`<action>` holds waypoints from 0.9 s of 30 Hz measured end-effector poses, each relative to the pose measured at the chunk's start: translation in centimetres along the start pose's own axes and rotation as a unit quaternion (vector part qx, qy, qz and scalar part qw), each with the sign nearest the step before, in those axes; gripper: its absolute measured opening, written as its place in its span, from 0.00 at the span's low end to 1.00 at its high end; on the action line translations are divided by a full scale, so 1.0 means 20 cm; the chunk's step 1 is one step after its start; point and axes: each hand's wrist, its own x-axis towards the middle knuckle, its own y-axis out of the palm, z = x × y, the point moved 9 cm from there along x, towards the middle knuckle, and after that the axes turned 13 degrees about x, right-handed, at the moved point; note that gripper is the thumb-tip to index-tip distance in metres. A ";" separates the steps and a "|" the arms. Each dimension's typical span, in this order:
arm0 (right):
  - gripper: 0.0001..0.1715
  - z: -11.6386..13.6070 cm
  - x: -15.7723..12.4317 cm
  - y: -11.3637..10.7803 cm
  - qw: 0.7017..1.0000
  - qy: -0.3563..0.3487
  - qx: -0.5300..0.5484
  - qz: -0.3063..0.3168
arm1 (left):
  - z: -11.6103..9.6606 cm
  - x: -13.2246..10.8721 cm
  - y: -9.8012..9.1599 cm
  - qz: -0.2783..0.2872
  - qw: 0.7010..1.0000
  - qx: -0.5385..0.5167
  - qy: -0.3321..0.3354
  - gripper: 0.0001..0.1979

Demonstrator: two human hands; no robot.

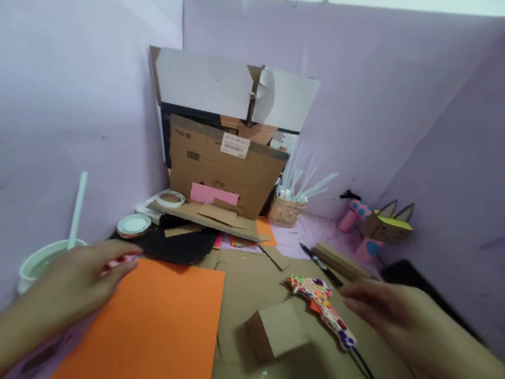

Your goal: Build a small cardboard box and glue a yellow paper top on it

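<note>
- Stretching fingers [352, 295] of the right hand [380, 304], loosely together, toward the glue gun [322, 306]; hovering just beside it, not gripping.
- Holding the left hand [78, 282] at the upper left corner of the orange sheet [149, 330]; finger state too blurred to tell.
- Leaving the glue gun lying right of the sheet, past a cardboard box [276, 331].

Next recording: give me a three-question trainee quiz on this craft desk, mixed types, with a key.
1. True or false: the left hand holds the patterned glue gun.
2. The small cardboard box lies: A) on the orange sheet; B) between the orange sheet and the glue gun; C) under the right hand.
3. Fill in: the white cup stands to the ___ of the orange sheet.
Key: 1 false, it lies by the right hand; 2 B; 3 left.
</note>
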 end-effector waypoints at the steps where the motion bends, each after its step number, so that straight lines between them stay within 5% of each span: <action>1: 0.09 0.14 0.06 0.07 0.999 -0.030 0.005 0.018 | -0.08 0.05 0.01 0.009 0.998 0.050 0.041 0.16; 4: 0.13 0.46 0.25 0.31 0.993 -0.081 -0.038 0.072 | -0.29 0.20 0.09 0.028 0.982 0.141 0.119 0.27; 6: 0.12 0.54 0.38 0.49 0.990 -0.058 -0.028 0.130 | -0.35 0.28 0.16 0.035 0.978 0.154 0.135 0.28; 9: 0.08 0.55 0.56 0.75 0.984 -0.003 -0.001 0.180 | -0.38 0.33 0.27 0.036 0.974 0.162 0.154 0.28; 15: 0.18 0.48 0.77 1.11 0.949 0.151 0.087 0.261 | -0.38 0.36 0.32 0.018 0.973 0.155 0.169 0.26; 22: 0.17 0.43 0.84 1.20 0.951 0.185 0.097 0.228 | -0.44 0.43 0.34 0.040 0.979 0.143 0.136 0.21; 25: 0.13 0.45 0.84 1.09 0.958 0.174 0.071 0.215 | -0.44 0.41 0.32 0.057 0.981 0.146 0.116 0.22; 27: 0.09 0.46 0.88 0.91 0.967 0.163 0.049 0.189 | -0.43 0.39 0.27 0.065 0.982 0.144 0.106 0.25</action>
